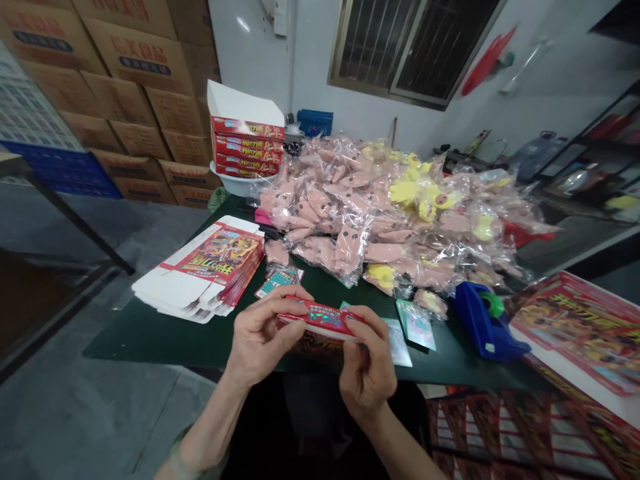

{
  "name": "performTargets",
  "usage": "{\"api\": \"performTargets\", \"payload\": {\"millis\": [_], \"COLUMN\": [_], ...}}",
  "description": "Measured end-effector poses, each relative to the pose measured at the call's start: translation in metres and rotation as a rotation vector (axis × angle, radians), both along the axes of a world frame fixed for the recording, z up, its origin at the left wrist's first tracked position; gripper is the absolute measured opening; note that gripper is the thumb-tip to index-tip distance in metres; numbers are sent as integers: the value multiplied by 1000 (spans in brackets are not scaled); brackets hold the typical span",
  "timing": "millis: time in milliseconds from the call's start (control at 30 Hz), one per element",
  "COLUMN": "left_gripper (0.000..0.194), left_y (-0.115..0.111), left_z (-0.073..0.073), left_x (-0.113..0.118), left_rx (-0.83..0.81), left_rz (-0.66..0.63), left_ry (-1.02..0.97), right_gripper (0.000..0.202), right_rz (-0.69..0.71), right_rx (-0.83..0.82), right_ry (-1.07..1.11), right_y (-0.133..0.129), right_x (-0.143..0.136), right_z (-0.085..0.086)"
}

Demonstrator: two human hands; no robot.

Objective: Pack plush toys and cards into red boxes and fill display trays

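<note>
green table (125,337), bagged toys (350,200) heaped on it, flat cartons (220,257) at left. red box (325,321) over near edge, left hand (265,333) and right hand (371,357) pinching its ends. seems box-folding step; next move likely calls for even thumb pressure.

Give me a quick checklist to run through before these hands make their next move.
1. Left hand on the red box: ok, fingers and thumb grip its left end.
2. Right hand on the box: ok, it grips the other end.
3. Box flaps fully tucked in: cannot tell, the fingers hide parts of it.
4. Tape dispenser on the table: ok, it sits to the right of the hands.
5. Flat cartons stacked: ok, at the table's left.
6. Table free of clutter: not ok, bagged toys are heaped across the back.
</note>
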State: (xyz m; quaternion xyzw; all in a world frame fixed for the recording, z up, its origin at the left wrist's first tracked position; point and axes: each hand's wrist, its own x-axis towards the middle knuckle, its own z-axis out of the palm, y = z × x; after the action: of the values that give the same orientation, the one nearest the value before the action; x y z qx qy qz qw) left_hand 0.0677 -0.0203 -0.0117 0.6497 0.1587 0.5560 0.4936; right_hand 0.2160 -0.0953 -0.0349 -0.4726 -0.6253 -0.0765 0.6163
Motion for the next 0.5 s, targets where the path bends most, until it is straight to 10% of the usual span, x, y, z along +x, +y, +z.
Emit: {"api": "performTargets", "payload": {"millis": [333,500], "left_gripper": [62,45], "left_y": [-6,-4], "left_z": [-21,-23], "left_x": [13,11], "left_rx": [169,190], "left_rz": [247,269], "left_ry": [139,101], "right_gripper": [45,47], "right_rz": [-101,-97], "right_rx": [50,33], "right_ry": [56,23], "right_y": [10,12], "right_x": [-25,-24], "right_z": [-20,-22]}}
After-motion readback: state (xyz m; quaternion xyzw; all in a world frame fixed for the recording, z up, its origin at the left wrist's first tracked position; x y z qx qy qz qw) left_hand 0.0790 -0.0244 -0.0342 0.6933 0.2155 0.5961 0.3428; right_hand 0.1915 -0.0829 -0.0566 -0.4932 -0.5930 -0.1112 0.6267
